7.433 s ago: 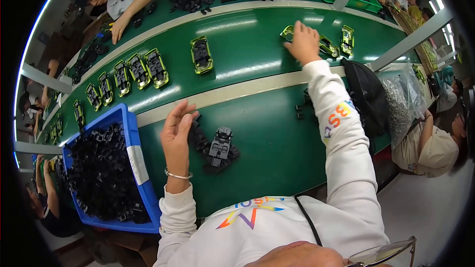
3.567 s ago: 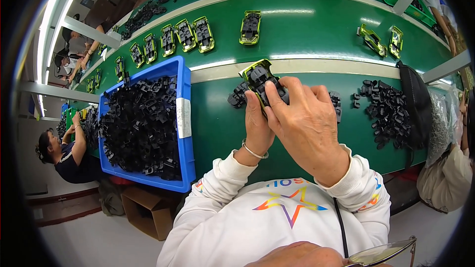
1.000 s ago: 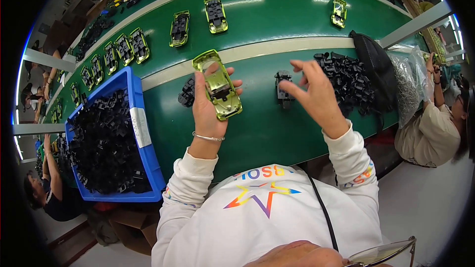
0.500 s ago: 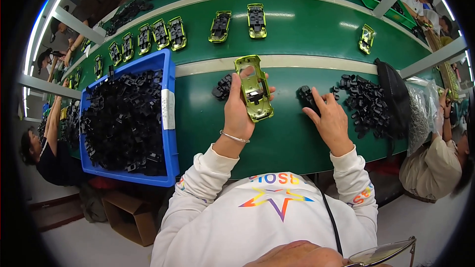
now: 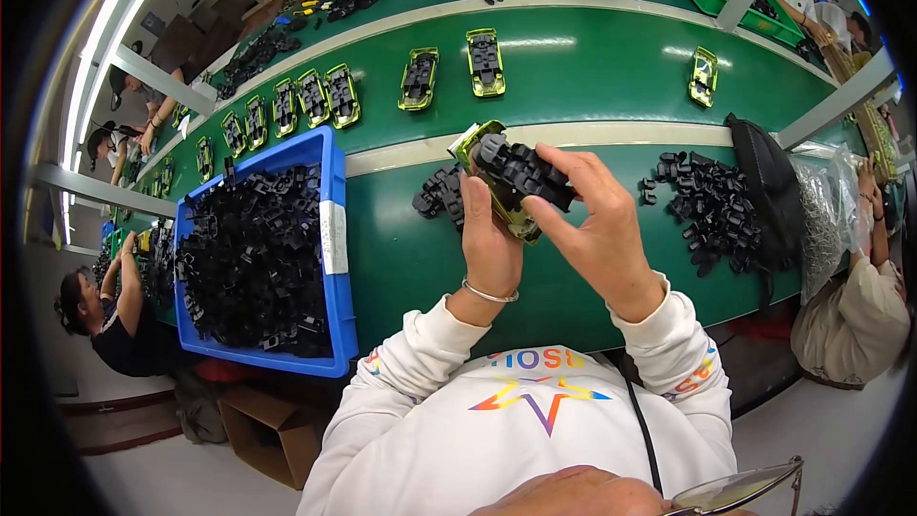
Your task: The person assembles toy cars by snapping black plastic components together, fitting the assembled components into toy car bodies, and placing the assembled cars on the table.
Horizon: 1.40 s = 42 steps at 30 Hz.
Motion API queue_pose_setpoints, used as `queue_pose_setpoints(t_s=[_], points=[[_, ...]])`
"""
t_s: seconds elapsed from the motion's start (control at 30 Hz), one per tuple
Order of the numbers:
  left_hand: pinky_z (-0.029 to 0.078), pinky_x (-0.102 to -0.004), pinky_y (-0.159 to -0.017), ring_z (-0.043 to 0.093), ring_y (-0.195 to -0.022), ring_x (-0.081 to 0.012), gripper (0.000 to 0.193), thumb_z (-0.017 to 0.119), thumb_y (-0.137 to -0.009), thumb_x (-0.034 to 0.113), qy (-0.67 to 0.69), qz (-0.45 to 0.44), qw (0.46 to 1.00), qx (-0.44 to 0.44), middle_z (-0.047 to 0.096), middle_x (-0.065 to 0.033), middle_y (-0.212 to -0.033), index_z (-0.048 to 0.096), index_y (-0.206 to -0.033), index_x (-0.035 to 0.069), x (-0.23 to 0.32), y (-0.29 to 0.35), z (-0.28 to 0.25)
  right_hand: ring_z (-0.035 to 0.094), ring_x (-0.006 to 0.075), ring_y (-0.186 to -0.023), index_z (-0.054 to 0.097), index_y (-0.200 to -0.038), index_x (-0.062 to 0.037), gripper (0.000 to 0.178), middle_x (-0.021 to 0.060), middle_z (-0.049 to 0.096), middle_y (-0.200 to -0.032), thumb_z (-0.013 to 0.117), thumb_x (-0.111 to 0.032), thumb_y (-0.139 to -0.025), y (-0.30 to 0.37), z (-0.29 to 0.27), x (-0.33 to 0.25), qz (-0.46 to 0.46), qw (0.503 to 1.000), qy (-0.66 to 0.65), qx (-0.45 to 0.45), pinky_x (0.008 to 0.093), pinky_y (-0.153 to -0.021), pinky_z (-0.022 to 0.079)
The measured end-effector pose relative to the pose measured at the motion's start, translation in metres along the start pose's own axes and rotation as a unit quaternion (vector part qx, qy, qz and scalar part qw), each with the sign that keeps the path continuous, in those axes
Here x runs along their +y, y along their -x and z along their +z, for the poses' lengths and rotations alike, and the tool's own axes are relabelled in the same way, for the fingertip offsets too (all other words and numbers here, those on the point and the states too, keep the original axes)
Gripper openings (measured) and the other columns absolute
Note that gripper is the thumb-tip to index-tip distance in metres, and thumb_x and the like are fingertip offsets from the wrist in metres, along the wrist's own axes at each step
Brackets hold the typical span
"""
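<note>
My left hand is wrapped round a shiny yellow-green toy car body, held tilted over the bench. Between the fingers of my right hand is a black plastic car interior part, which covers much of the shell's open side. Whether the part is seated in the shell, I cannot tell. Just beyond my left fingers lies a small pile of black parts on the green bench. A larger heap of black pieces is to the right of my right hand.
A blue bin full of black parts stands at my left. Along the raised green strip sit several car bodies with black inserts. A black bag and a clear bag of screws lie at the right. Other people work around the benches.
My right hand has lifted the black interior part off the bench and brought it left onto the car body. My left hand has tilted the shell.
</note>
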<state>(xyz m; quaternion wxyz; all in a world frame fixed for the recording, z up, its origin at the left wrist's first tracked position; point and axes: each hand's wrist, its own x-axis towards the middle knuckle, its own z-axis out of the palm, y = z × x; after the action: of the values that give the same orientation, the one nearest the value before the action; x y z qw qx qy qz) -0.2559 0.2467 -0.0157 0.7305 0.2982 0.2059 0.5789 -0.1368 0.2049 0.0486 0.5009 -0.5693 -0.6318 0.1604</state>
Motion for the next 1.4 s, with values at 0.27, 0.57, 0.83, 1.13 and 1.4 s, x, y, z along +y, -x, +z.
queue_pose_setpoints(t_s=[0.27, 0.57, 0.83, 1.13, 1.4], points=[[0.049, -0.0365, -0.097, 0.060, -0.113, -0.0191, 0.052, 0.031, -0.107, 0.050, 0.053, -0.041, 0.997, -0.033, 0.062, -0.0063, -0.124, 0.049, -0.135, 0.010, 0.004, -0.002, 0.001, 0.067, 0.0264, -0.082, 0.061, -0.127, 0.0011, 0.053, 0.0161, 0.065, -0.103, 0.080, -0.016, -0.081, 0.000, 0.007, -0.004, -0.091, 0.989, 0.110, 0.042, 0.0331, -0.065, 0.055], [0.048, -0.0350, -0.100, 0.061, -0.114, -0.0188, 0.059, 0.029, -0.106, 0.053, 0.050, -0.058, 0.996, -0.043, 0.062, -0.0072, -0.127, 0.049, -0.138, 0.007, 0.000, -0.004, 0.001, 0.065, 0.0270, -0.078, 0.061, -0.128, 0.0027, 0.054, 0.0162, 0.064, -0.101, 0.079, -0.016, -0.081, -0.001, 0.005, -0.001, -0.099, 0.987, 0.126, 0.031, 0.0338, -0.063, 0.054], [0.046, -0.0361, -0.104, 0.057, -0.122, -0.0210, 0.064, 0.026, -0.106, 0.054, 0.044, -0.059, 0.996, -0.056, 0.057, -0.0095, -0.136, 0.046, -0.141, 0.005, -0.001, -0.003, 0.001, 0.065, 0.0263, -0.076, 0.061, -0.128, 0.0022, 0.052, 0.0160, 0.064, -0.100, 0.078, -0.017, -0.083, 0.000, 0.001, -0.001, -0.096, 0.990, 0.098, 0.043, 0.0336, -0.062, 0.053], [0.046, -0.0375, -0.103, 0.058, -0.121, -0.0221, 0.066, 0.024, -0.106, 0.055, 0.060, -0.062, 0.992, -0.091, 0.057, -0.0094, -0.137, 0.044, -0.144, 0.005, -0.001, -0.003, 0.003, 0.067, 0.0281, -0.081, 0.060, -0.128, 0.0020, 0.053, 0.0161, 0.062, -0.102, 0.076, -0.023, -0.084, 0.000, -0.008, -0.006, -0.097, 0.985, 0.139, 0.033, 0.0332, -0.062, 0.056], [0.046, -0.0381, -0.104, 0.058, -0.121, -0.0232, 0.065, 0.028, -0.105, 0.054, 0.011, -0.054, 0.996, -0.065, 0.058, -0.0108, -0.134, 0.043, -0.143, 0.004, -0.003, -0.002, 0.001, 0.063, 0.0236, -0.071, 0.063, -0.128, -0.0006, 0.052, 0.0132, 0.062, -0.095, 0.078, -0.019, -0.081, 0.001, -0.005, -0.004, -0.075, 0.987, 0.139, 0.029, 0.0325, -0.057, 0.052]])
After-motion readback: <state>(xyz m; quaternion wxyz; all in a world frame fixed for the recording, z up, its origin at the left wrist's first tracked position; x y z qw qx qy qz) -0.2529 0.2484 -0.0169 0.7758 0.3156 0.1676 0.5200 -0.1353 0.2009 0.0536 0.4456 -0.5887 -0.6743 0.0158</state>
